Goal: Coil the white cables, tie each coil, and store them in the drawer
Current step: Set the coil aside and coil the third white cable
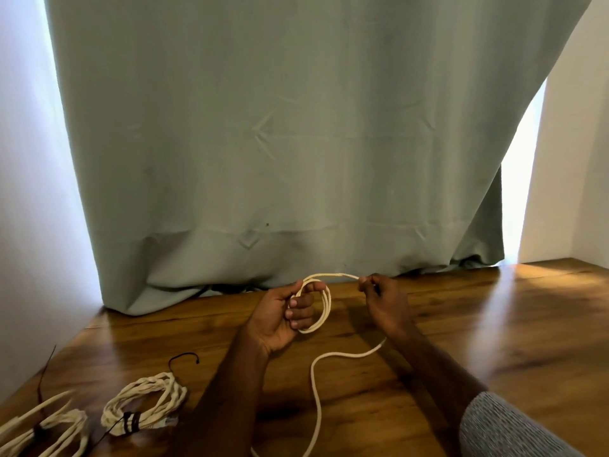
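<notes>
Plausibly, with the left hand [283,311] gripping the small coil [318,308] and the right hand [384,300] pinching the white cable [316,384] at three o'clock, slack tension lets loops slip.

my wooden table [494,341] has a glossy, dark-grained top. at its near left corner lie two coiled white cables: one tied coil [145,405] bound with a dark wrap, and a second coil [49,430] cut off by the frame edge. a loose black tie [183,357] lies just behind the first. the grey-green curtain's hem [230,268] bunches on the far edge.
</notes>
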A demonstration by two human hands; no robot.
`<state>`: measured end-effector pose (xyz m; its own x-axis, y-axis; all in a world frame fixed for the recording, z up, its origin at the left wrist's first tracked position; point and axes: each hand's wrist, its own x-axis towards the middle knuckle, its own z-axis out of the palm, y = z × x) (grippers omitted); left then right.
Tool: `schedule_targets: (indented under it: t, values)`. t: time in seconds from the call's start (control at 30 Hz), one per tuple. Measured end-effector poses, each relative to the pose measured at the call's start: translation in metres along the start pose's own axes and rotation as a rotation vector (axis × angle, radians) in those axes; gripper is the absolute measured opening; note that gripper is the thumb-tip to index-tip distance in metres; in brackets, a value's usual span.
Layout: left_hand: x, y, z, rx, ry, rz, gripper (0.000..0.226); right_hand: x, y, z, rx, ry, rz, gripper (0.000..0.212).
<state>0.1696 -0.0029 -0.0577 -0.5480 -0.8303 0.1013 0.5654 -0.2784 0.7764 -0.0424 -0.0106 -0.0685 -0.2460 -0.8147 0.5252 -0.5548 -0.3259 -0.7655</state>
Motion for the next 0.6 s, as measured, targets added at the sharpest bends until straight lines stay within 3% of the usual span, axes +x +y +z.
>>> schedule_targets:
  t: [0.33,0.6]
  values:
    - [0.003,0.007,0.012,-0.177,-0.052,0.174,0.046,-0.014,-0.005,0.012,-0.226,-0.298,-0.178,0.023]
    - [0.013,0.005,0.009,-0.078,0.127,0.375,0.031,-0.036,-0.032,0.017,-0.085,-0.621,0.021,0.017]
